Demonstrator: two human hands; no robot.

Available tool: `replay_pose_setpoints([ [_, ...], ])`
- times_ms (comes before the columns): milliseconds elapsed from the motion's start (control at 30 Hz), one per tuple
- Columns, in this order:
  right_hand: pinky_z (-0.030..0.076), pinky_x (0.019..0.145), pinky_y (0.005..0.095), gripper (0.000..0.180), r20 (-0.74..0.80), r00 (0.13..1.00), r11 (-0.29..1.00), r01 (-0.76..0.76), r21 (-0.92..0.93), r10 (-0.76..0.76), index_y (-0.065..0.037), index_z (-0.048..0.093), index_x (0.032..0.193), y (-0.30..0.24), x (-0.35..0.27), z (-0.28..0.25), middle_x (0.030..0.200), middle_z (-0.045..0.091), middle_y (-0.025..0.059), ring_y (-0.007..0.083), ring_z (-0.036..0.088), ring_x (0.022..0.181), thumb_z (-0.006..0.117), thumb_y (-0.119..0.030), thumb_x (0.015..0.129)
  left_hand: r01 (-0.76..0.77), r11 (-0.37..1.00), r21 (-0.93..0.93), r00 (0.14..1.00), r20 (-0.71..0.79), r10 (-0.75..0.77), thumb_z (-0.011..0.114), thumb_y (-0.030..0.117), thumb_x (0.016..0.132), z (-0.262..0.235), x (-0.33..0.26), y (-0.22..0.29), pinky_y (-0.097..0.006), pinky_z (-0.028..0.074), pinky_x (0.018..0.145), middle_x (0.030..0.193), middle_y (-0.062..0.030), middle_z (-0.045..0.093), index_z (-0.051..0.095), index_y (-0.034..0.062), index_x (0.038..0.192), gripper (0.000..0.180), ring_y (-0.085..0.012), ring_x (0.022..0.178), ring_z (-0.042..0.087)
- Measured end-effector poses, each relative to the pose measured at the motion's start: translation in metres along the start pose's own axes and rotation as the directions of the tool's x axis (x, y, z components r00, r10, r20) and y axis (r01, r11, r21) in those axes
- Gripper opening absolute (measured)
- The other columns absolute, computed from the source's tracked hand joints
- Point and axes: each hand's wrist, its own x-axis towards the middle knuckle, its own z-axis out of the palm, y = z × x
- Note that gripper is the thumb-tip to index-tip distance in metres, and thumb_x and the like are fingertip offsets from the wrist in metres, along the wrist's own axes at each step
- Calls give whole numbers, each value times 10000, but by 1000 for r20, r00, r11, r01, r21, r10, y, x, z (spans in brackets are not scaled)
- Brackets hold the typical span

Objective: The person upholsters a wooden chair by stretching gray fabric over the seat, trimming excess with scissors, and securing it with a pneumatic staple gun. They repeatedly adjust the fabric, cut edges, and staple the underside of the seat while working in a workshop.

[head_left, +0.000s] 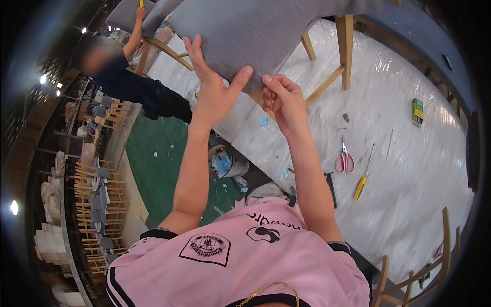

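A chair with a grey upholstered seat [250, 38] and pale wooden legs [346, 56] stands in front of me on the plastic-covered worktable. My left hand [212, 89] lies against the near left edge of the grey fabric, its fingers stretched up and its thumb spread across the cover. Just to the right, my right hand [284, 102] is closed in a pinch at the seat's near corner. Thumb and forefinger press together beside the fabric, and what sits between them is too small to make out.
On the plastic-wrapped tabletop [409, 148] lie red-handled scissors [345, 158], a yellow-handled screwdriver [361, 187] and a green-yellow box [418, 112]. A bin with blue scraps [225, 162] stands below its left edge. A co-worker [133, 79] handles another grey chair at left; chair frames [442, 250] are lower right.
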Motion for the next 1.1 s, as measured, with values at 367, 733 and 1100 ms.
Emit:
replay_pose_setpoints([
  [367,396,498,250,341,-83,992,897,49,-440,-95,-28,702,858,12,-11,-22,638,578,-9,61,502,545,849,-334,878,13,1000,0,1000,-16,-13,803,454,892,-3,-3,2,-572,188,1233,1658,-332,-156,-34,26,1625,1192,-467,1570,3],
  [733,504,870,313,511,113,947,854,320,-412,-300,19,700,1105,-4,27,-15,971,709,55,131,650,940,795,-446,914,-329,843,426,937,256,236,780,406,910,-47,49,40,-471,298,1217,1630,-245,345,384,50,1564,843,-391,1510,349],
  [1100,470,708,246,449,229,961,863,245,-442,-155,12,718,1084,-4,53,-24,883,696,11,72,605,795,837,-378,896,-452,713,537,871,437,223,747,535,902,-36,85,48,-493,333,1199,1603,-274,373,325,47,1596,949,-420,1499,362],
])
